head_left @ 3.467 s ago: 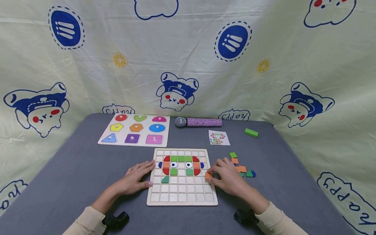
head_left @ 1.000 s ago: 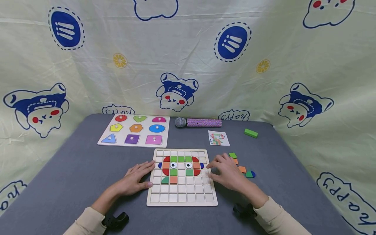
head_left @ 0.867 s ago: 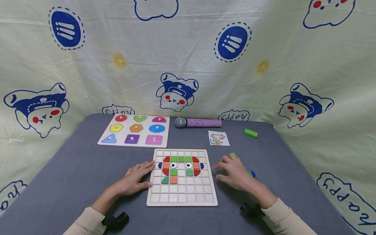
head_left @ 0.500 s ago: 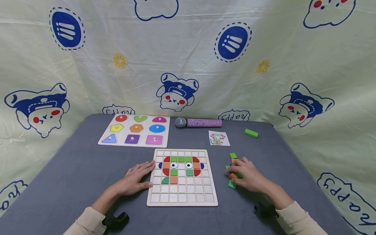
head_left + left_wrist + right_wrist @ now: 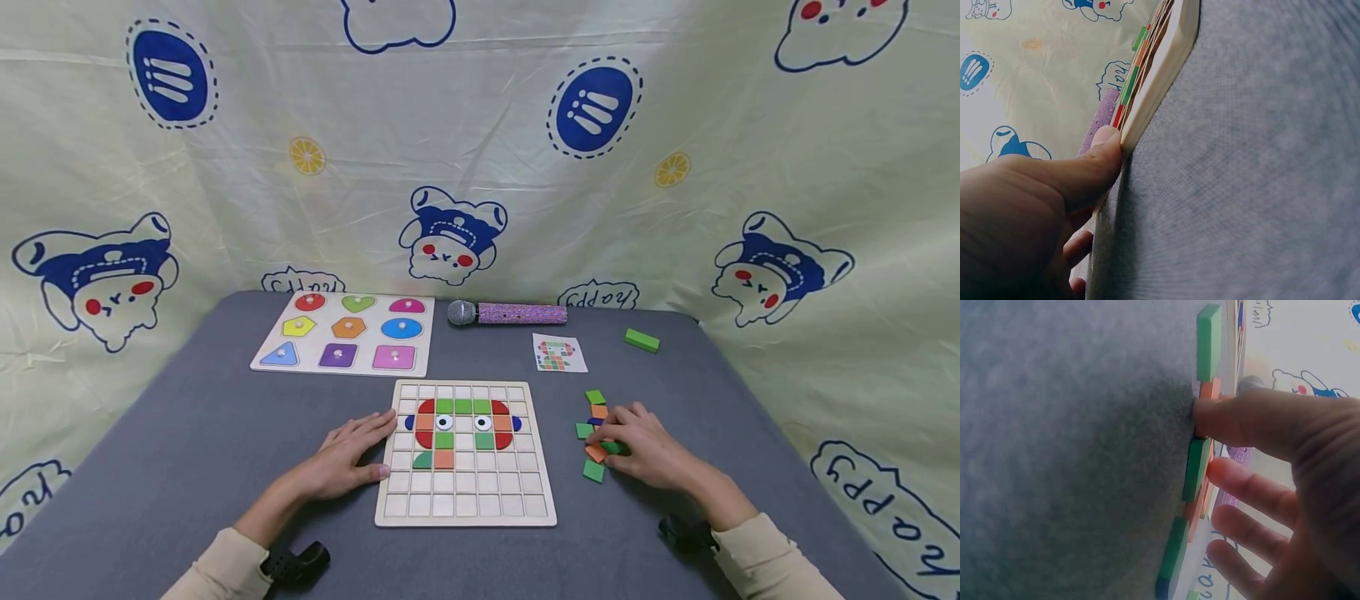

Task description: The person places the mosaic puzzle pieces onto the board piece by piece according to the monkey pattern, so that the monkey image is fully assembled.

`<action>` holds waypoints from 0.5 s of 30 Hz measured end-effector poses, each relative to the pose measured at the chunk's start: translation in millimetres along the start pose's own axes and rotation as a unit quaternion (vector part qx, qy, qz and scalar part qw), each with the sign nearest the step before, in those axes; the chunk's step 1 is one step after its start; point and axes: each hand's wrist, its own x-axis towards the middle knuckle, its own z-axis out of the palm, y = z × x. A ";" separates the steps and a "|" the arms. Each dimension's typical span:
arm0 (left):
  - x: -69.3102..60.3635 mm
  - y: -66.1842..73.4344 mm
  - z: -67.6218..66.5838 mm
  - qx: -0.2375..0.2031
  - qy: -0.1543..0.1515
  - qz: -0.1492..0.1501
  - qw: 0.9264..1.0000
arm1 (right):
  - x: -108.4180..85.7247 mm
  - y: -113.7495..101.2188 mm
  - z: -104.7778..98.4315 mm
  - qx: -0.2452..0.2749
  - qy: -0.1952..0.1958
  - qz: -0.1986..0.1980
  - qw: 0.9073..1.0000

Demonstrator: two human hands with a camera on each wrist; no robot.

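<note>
The square grid board [image 5: 465, 515] lies in front, with red, green, orange, blue and eye-patterned pieces in its upper and middle cells. My left hand [image 5: 341, 457] rests at its left edge, fingers extended; in the left wrist view the thumb [image 5: 1107, 140] touches the board's side. Right of the board, my right hand [image 5: 651, 450] is over loose pieces, its thumb and index finger pinching an orange tile [image 5: 596, 452]. Green tiles [image 5: 593, 471] [image 5: 584, 431] lie beside it. In the right wrist view, the thumb [image 5: 1222, 419] covers part of the orange tile.
A shape puzzle board [image 5: 367, 367] lies at the back left, and a glittery purple microphone [image 5: 521, 313] at the back. A pattern card [image 5: 559, 353] and a green block [image 5: 642, 339] are behind the loose pieces. A printed curtain [image 5: 480, 125] hangs behind the table.
An orange tile from my right hand now lies on the board beside the green quarter piece. My right hand has moved right to the loose pieces, some of which have shifted. My left hand stays put.
</note>
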 end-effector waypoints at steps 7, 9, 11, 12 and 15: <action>0.2 0.2 0.0 0.001 0.000 0.002 1.000 | 0.6 1.7 -0.5 0.002 0.000 0.006 1.000; 0.2 0.3 0.0 0.000 0.000 0.003 1.000 | 0.4 1.9 -0.6 0.002 0.000 0.005 1.000; 0.2 0.2 0.0 0.000 -0.001 0.002 1.000 | 0.2 1.9 -0.5 0.002 0.000 0.003 1.000; 0.2 0.2 0.0 0.000 -0.002 0.003 1.000 | 0.0 1.8 -0.5 0.001 0.000 0.002 1.000; 0.0 0.1 -0.1 -0.001 -0.004 0.002 1.000 | -0.1 0.2 -0.9 0.002 0.009 -0.003 1.000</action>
